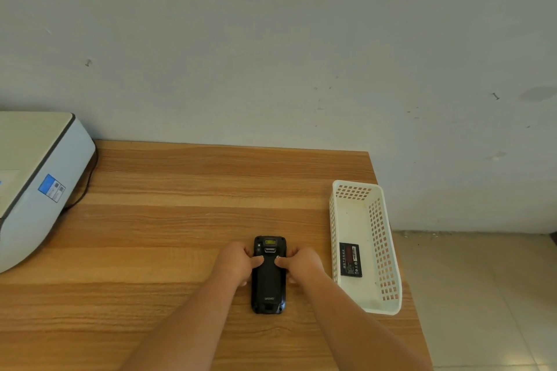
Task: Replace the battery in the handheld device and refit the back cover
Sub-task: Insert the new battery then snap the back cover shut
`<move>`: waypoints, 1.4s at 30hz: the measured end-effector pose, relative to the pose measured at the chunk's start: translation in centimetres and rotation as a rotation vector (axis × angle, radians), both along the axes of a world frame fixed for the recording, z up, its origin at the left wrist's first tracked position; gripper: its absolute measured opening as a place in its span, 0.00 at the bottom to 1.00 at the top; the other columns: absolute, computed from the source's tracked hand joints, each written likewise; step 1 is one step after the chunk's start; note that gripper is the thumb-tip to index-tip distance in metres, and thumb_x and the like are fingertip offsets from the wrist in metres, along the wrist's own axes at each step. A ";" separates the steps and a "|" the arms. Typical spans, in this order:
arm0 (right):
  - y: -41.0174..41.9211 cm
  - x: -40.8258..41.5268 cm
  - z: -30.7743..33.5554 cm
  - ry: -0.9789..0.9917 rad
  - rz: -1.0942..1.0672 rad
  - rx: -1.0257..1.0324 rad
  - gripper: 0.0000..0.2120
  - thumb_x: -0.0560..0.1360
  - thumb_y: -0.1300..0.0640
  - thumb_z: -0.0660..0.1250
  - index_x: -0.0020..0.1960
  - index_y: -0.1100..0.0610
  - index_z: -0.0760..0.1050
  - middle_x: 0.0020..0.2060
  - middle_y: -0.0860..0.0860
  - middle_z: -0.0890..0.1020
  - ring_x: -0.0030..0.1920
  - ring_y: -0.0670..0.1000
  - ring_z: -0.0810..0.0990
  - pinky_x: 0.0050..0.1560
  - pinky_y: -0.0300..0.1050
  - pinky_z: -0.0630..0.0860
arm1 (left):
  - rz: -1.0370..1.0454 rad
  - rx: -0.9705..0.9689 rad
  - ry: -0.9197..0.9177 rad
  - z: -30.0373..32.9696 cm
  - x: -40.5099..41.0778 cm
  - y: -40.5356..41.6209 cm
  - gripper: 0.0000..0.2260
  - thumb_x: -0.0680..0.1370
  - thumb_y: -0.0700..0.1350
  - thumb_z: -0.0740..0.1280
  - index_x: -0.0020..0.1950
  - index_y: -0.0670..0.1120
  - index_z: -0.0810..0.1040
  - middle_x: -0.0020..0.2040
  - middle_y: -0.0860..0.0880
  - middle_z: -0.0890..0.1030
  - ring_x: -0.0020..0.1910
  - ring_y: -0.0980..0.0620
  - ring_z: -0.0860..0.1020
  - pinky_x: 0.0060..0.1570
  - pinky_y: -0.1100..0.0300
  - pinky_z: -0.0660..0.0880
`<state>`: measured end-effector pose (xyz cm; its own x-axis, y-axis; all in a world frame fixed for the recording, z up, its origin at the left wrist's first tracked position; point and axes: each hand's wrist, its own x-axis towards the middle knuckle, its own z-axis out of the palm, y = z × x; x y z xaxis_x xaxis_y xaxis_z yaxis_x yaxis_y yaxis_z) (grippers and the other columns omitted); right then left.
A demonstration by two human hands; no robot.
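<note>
Gripping black rugged handheld device [268, 275], face-down at table [180, 220] near edge: left hand [235, 263] and right hand [301, 262] clasp sides, thumbs on back cover. Rigid, probably moderately heavy; hold edges. Black battery [349, 259] in white perforated plastic basket [382, 238], right.

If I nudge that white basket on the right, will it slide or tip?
The basket looks like thin perforated plastic, so probably light and apt to slide on the smooth table. Low and long, it seems unlikely to tip. Only a battery lies inside, adding little weight.
</note>
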<state>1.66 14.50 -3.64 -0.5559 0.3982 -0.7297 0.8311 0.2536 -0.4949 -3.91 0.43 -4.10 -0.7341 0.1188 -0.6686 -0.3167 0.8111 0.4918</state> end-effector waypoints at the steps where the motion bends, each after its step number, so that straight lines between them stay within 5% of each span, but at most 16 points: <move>1: 0.0 -0.1 -0.1 -0.010 0.017 0.015 0.13 0.74 0.52 0.72 0.41 0.52 0.68 0.41 0.51 0.80 0.38 0.50 0.79 0.47 0.45 0.80 | -0.016 -0.011 0.010 -0.1 -0.1 0.0 0.08 0.77 0.50 0.70 0.48 0.47 0.74 0.43 0.47 0.82 0.41 0.50 0.82 0.39 0.58 0.81; 9: -0.4 0.4 -0.9 0.026 0.004 0.038 0.10 0.75 0.51 0.71 0.44 0.50 0.69 0.43 0.50 0.81 0.42 0.50 0.81 0.49 0.48 0.81 | -0.049 -0.024 0.143 -0.8 1.0 -0.1 0.07 0.77 0.52 0.70 0.47 0.50 0.76 0.42 0.52 0.80 0.42 0.53 0.79 0.51 0.51 0.79; 15: -0.1 1.6 -0.3 0.011 -0.076 -0.083 0.13 0.72 0.53 0.75 0.47 0.54 0.71 0.43 0.53 0.82 0.42 0.52 0.83 0.46 0.47 0.82 | 0.022 0.105 -0.093 0.3 0.9 -0.9 0.15 0.76 0.49 0.73 0.60 0.49 0.73 0.51 0.48 0.80 0.45 0.50 0.81 0.33 0.59 0.78; 22: -0.4 1.4 -0.3 -0.048 -0.046 -0.033 0.14 0.73 0.54 0.74 0.40 0.55 0.68 0.40 0.54 0.83 0.39 0.53 0.83 0.49 0.48 0.82 | 0.015 0.055 -0.064 0.0 1.4 -0.5 0.16 0.75 0.44 0.73 0.60 0.50 0.73 0.49 0.48 0.81 0.41 0.50 0.82 0.34 0.58 0.78; 29: -0.6 1.8 0.4 -0.069 -0.018 -0.056 0.13 0.73 0.53 0.74 0.41 0.56 0.70 0.43 0.55 0.84 0.41 0.52 0.85 0.49 0.49 0.82 | -0.006 0.056 -0.101 0.5 1.9 -1.3 0.18 0.74 0.47 0.74 0.61 0.49 0.73 0.50 0.48 0.81 0.43 0.50 0.82 0.33 0.59 0.78; 34: -0.8 2.3 0.5 -0.218 0.212 -0.016 0.14 0.73 0.53 0.74 0.43 0.56 0.68 0.50 0.54 0.85 0.49 0.52 0.84 0.57 0.50 0.79 | -0.091 0.049 -0.153 0.5 2.8 -1.7 0.24 0.71 0.40 0.77 0.62 0.49 0.71 0.48 0.47 0.81 0.37 0.51 0.81 0.29 0.60 0.75; 42: -0.8 2.5 0.6 -0.203 0.218 -0.016 0.15 0.72 0.53 0.75 0.50 0.56 0.70 0.47 0.54 0.84 0.47 0.52 0.85 0.55 0.49 0.80 | -0.107 0.018 -0.125 0.4 3.1 -1.8 0.19 0.72 0.42 0.77 0.55 0.51 0.70 0.44 0.49 0.82 0.33 0.53 0.80 0.28 0.61 0.74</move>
